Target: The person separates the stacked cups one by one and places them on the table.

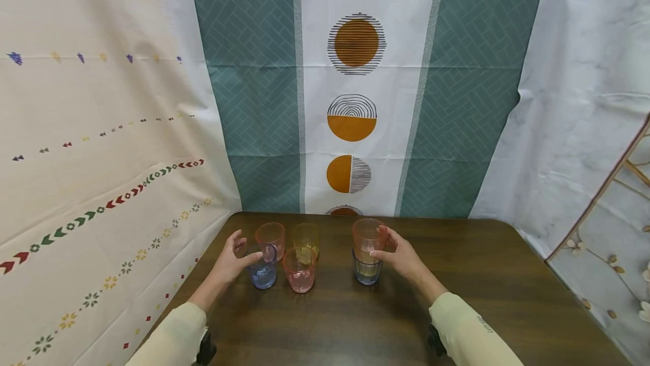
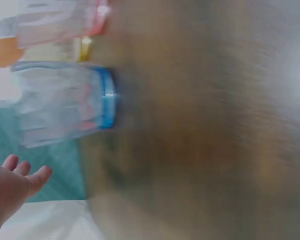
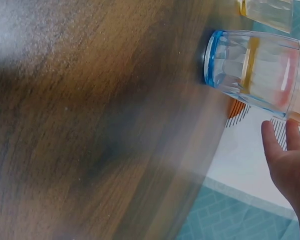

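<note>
In the head view, a blue clear tumbler (image 1: 263, 276) stands at the front left of a group of tumblers. My left hand (image 1: 229, 261) is beside it, fingers loosely spread and thumb near its rim; the left wrist view shows a gap between fingers and blue tumbler (image 2: 60, 102). To the right is a stack: a pink tumbler (image 1: 367, 233) on top, a yellow one (image 3: 249, 65) inside, and a blue one (image 1: 367, 276) at the bottom on the table. My right hand (image 1: 401, 256) holds the pink tumbler from the right, thumb in front and fingers behind.
Beside the blue tumbler stand a front pink tumbler (image 1: 299, 276), a rear pink one (image 1: 271, 234) and a yellow one (image 1: 307, 235). The brown wooden table (image 1: 325, 332) meets a patterned curtain (image 1: 254, 129) at its back edge. Cloth hangs on both sides.
</note>
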The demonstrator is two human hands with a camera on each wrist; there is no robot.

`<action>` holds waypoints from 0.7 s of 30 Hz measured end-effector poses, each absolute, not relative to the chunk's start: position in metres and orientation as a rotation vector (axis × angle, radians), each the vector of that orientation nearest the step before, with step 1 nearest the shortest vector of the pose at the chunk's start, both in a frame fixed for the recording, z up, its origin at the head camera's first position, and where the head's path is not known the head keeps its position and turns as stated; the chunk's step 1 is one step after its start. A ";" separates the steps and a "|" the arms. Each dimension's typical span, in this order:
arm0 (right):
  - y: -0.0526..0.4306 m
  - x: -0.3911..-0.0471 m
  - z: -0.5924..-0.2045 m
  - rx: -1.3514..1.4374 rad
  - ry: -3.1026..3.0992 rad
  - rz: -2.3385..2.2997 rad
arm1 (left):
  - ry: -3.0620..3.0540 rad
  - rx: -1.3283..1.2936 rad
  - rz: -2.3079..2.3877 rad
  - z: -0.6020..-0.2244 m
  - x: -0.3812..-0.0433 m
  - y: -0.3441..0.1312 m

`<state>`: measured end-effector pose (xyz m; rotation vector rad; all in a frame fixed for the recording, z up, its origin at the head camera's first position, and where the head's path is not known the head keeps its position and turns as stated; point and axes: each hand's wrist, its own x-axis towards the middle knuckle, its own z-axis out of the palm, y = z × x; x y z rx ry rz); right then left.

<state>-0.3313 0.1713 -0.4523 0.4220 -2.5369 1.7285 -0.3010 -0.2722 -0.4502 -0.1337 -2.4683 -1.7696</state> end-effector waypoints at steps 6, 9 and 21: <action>0.174 -0.330 -0.452 0.433 -2.573 1.736 | -2.401 -0.225 -1.772 -0.422 -0.305 -0.261; 0.174 -0.329 -0.454 0.414 -2.616 1.723 | -2.399 -0.261 -1.790 -0.412 -0.307 -0.251; 0.168 -0.330 -0.466 0.432 -2.581 1.707 | -2.386 -0.422 -1.854 -0.381 -0.319 -0.183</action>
